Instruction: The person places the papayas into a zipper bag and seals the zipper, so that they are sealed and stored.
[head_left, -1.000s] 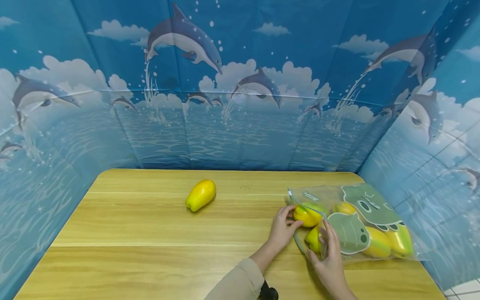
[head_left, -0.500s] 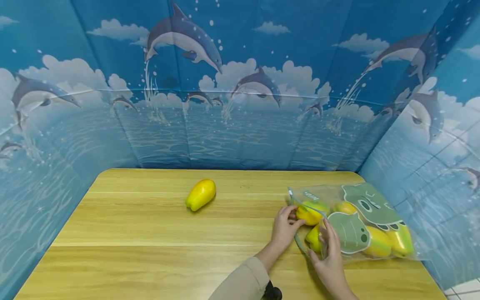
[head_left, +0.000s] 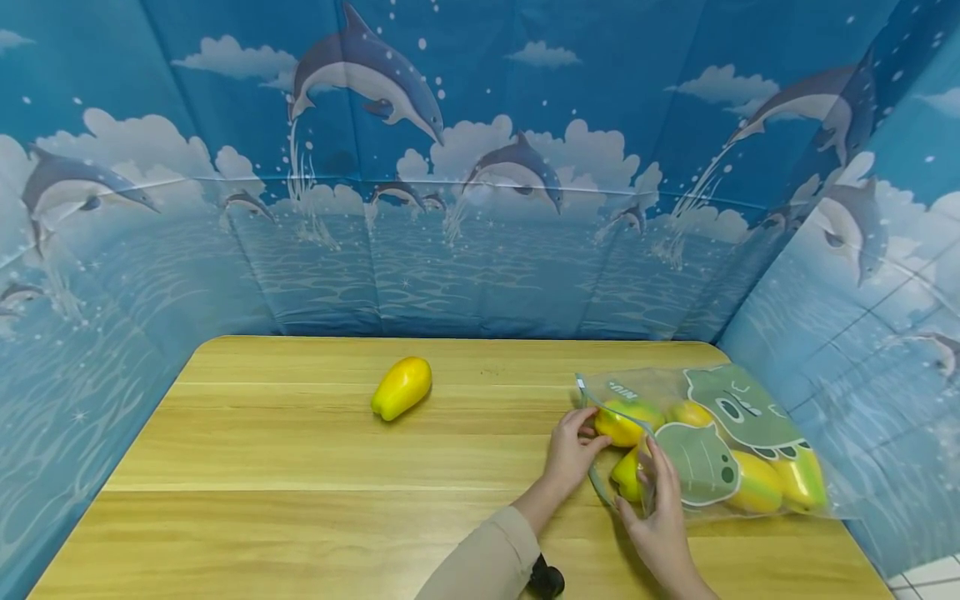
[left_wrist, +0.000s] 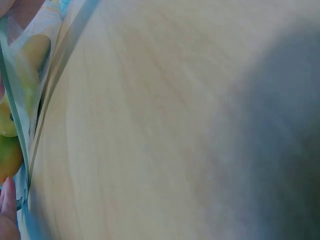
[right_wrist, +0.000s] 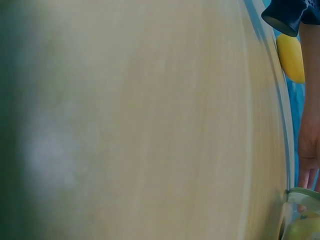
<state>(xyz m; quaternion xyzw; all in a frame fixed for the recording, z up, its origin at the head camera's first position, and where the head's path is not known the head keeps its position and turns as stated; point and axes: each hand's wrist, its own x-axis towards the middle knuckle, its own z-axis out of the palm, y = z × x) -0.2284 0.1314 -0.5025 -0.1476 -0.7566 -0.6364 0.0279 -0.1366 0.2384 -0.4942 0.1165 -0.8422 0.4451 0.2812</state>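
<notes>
A clear zip bag (head_left: 660,383) printed with a green cartoon creature lies on the right of the table, its mouth facing left. Several yellow-green, papaya-like fruits are inside. At the mouth my left hand (head_left: 570,450) grips the end of one yellow-green fruit (head_left: 622,423) between thumb and fingers. Another fruit (head_left: 625,477) lies just below it. My right hand (head_left: 660,525) holds the bag's opening edge, fingers on the upper layer and thumb lower down. In the left wrist view, a fingertip (left_wrist: 9,192) touches a fruit (left_wrist: 9,157) at the bag's rim.
A single yellow fruit (head_left: 402,389) lies on the wooden table (head_left: 300,467), left of the bag. A dolphin-print curtain (head_left: 480,275) stands behind the table and along both sides. A black device (head_left: 546,579) sits by the left wrist.
The left hand has shifted slightly right, and the fruit it grips has slid a little deeper into the bag. The right hand and the lone fruit stay put.
</notes>
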